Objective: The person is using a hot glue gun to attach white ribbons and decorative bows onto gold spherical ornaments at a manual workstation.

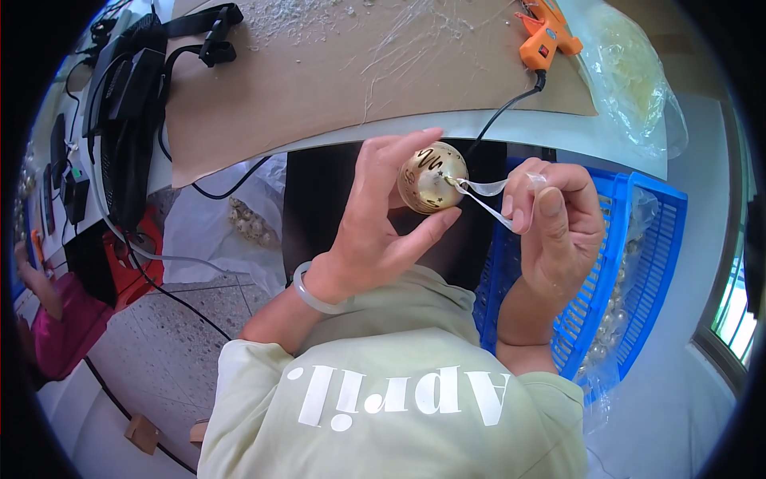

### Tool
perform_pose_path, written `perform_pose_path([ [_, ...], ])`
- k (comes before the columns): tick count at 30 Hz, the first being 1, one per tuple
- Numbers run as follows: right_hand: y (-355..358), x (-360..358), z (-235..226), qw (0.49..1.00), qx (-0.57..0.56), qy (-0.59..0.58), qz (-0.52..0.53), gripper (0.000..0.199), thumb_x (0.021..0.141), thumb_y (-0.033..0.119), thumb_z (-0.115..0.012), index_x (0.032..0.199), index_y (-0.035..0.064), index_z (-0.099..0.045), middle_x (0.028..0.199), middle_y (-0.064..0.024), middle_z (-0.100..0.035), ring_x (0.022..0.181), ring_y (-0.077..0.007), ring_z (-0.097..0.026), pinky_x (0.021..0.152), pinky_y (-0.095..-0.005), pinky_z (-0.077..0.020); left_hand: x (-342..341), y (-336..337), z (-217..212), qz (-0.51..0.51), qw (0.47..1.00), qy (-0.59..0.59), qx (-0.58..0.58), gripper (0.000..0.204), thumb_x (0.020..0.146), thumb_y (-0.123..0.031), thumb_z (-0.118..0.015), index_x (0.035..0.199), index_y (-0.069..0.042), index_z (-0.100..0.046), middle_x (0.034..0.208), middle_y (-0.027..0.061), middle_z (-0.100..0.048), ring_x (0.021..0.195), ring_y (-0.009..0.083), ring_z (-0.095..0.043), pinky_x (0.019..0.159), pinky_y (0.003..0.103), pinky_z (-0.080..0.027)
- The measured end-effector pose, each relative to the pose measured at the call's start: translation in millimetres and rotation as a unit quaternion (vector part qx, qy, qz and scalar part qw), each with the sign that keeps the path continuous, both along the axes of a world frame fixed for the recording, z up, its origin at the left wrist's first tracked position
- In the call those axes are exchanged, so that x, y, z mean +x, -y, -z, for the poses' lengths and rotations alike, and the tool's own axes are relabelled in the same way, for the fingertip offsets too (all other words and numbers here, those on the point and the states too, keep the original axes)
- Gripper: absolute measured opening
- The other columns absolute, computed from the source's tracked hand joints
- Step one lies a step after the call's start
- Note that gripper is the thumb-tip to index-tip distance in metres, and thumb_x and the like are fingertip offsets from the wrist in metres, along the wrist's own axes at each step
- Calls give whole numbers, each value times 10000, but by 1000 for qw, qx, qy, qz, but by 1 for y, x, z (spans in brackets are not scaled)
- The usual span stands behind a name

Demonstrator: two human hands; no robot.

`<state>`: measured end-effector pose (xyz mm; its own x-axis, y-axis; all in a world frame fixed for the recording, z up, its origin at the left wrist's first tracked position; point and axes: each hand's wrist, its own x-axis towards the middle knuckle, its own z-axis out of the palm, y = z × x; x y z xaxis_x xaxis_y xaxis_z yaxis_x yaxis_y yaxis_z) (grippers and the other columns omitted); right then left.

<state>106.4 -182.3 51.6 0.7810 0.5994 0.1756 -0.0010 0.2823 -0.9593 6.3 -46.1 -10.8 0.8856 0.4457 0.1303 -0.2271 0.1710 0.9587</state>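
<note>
A round gold bauble with dark squiggles and small stars is gripped between the thumb and fingers of my left hand. From the gold cap on its right side runs a thin, whitish see-through ribbon. My right hand is closed on the ribbon's loop, to the right of the bauble, and the strands between look drawn out. Both hands are above my lap, just in front of the table edge.
Brown cardboard with glue strings covers the white table. An orange glue gun lies there, its cord hanging near my hands. Right are a plastic bag and a blue crate. Left are a black strap bag and another person's sleeve.
</note>
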Motion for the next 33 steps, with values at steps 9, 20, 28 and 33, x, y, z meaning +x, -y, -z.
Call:
perform_pose_path([
  [9,4,17,-1,999,-41,16,-12,135,941,118,-599,965,-13,-575,743,-53,-570,677,-116,-529,639,-236,-428,-2,-11,-2,51,984,17,168,550,750,43,-742,1241,-22,-504,1252,138,-417,1114,197,-543,866,284,-550],
  [20,-2,34,0,998,-59,-3,4,150,925,103,-627,982,-32,-595,777,-61,-595,709,-122,-563,676,-248,-465,-6,-12,-5,82,977,-15,198,512,751,-3,-753,1198,-24,-505,1264,153,-411,1101,208,-556,776,253,-579],
  [28,-8,41,7,997,-81,1,20,168,942,142,-609,978,-21,-612,748,-61,-588,708,-143,-547,694,-282,-459,-8,-10,-8,116,986,-44,112,525,774,-7,-718,1234,-10,-465,1244,142,-430,1085,209,-576,752,248,-584],
  [33,-7,40,5,996,-82,5,13,166,940,141,-611,981,-20,-614,754,-66,-598,720,-151,-565,703,-285,-466,-7,-10,-5,114,986,-50,109,520,772,-11,-729,1221,-6,-466,1232,137,-444,1056,209,-600,742,245,-587],
])
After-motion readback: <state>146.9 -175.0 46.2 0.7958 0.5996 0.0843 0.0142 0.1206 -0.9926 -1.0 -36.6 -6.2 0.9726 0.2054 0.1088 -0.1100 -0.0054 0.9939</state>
